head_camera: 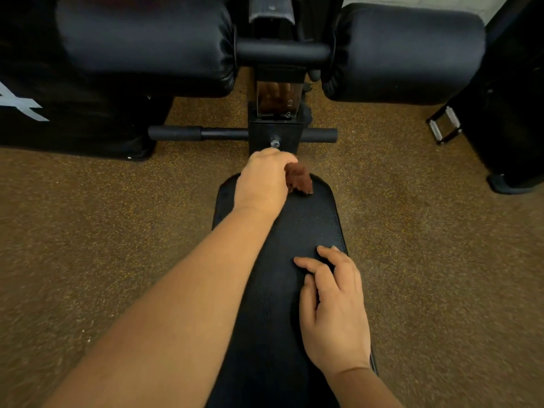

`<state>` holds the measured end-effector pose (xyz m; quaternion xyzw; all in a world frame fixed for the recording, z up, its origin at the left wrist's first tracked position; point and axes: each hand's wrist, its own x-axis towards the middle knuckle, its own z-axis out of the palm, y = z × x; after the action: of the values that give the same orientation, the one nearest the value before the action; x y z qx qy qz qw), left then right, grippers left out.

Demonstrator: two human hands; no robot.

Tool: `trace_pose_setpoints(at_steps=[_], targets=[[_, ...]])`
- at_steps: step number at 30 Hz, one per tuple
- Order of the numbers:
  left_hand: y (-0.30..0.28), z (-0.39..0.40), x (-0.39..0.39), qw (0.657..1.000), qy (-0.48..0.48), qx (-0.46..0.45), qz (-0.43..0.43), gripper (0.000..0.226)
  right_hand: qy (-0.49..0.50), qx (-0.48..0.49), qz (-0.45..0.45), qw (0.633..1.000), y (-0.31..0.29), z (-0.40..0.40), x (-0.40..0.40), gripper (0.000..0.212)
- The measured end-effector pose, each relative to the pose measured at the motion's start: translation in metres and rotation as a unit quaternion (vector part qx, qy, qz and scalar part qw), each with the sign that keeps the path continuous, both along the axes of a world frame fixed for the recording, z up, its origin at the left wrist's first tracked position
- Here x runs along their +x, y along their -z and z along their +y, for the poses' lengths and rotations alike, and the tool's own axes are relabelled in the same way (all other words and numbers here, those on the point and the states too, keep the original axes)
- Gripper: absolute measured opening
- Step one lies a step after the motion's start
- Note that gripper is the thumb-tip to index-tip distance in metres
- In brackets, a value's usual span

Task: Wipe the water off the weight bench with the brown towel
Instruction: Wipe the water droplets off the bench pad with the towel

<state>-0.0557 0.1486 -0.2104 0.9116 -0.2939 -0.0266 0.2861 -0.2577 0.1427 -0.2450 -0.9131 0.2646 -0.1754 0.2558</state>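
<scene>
Your left hand reaches out to the far end of the weight bench, closed around the brown towel, which is bunched up so that only a small wad shows past your fingers on the right side of the hand. The towel sits at the rounded far end of the black padded seat, touching the pad just short of its edge. Your right hand lies nearer to you on the right half of the pad, palm down and grasping nothing, with the fingers spread loosely and the fingertips resting on the vinyl close to the right edge. Any water on the pad is too faint to make out against the dark textured surface. Beyond the bench end stands the black metal post with a bolt on its face and the numbers 2 and 3 marked above it, a thin crossbar running through it, and two fat black foam rollers higher up on either side. The floor all around is speckled brown rubber.
</scene>
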Motion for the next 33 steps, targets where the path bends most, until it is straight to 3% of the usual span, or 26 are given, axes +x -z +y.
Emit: trace_pose_setpoints(at_steps=[2,6,13,20,27,33], targets=[[0.003,0.029,0.008,1.0,0.014,0.005,-0.026,0.036,0.004,0.008,-0.006,1.0,-0.002,0.0,0.0,0.031],[0.003,0.054,0.024,0.999,-0.051,-0.015,-0.006,0.035,0.014,0.008,-0.001,1.0,-0.002,0.004,0.001,0.03],[-0.002,0.113,-0.031,0.993,-0.107,-0.029,0.034,0.032,0.024,0.013,0.015,1.0,-0.005,0.005,0.0,0.027],[0.003,0.08,-0.002,0.984,-0.165,-0.056,0.046,0.034,0.024,0.009,-0.007,1.0,-0.002,0.006,0.001,0.029],[0.011,0.128,-0.056,0.995,-0.088,-0.05,0.003,0.035,0.021,0.011,-0.006,1.0,0.0,0.006,0.001,0.027],[0.004,0.087,-0.022,0.993,-0.12,-0.008,-0.014,0.034,0.017,0.005,-0.015,1.0,0.001,0.006,0.001,0.028]])
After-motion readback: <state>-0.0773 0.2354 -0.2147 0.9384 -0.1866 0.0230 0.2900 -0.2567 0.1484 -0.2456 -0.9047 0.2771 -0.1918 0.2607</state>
